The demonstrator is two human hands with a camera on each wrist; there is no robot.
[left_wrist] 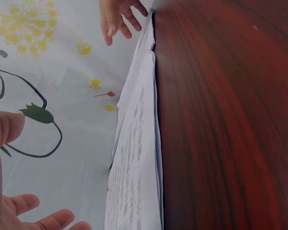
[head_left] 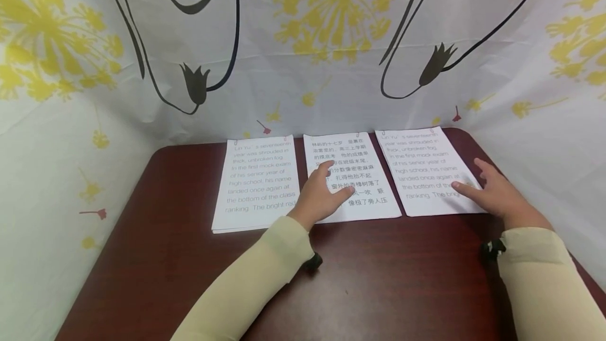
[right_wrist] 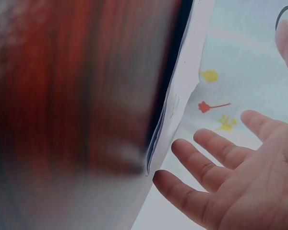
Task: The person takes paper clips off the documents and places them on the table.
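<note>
Three printed paper stacks lie side by side at the far edge of a dark red-brown table (head_left: 379,278). The left stack (head_left: 258,183) and the right stack (head_left: 416,164) carry English text, the middle one (head_left: 341,149) Chinese text. My left hand (head_left: 324,193) rests on the lower part of the middle stack with its fingers spread and straight. My right hand (head_left: 483,191) lies flat on the lower right corner of the right stack. The left wrist view shows my left hand (left_wrist: 19,211) beside a stack's edge (left_wrist: 134,158). The right wrist view shows my right hand's spread fingers (right_wrist: 206,167) by a paper edge (right_wrist: 175,105).
A white cloth (head_left: 303,67) printed with yellow flowers and black stems hangs close around the table's back and both sides. Bare tabletop (left_wrist: 221,120) stretches from the papers to the near edge. Both forearms wear cream sleeves (head_left: 255,283).
</note>
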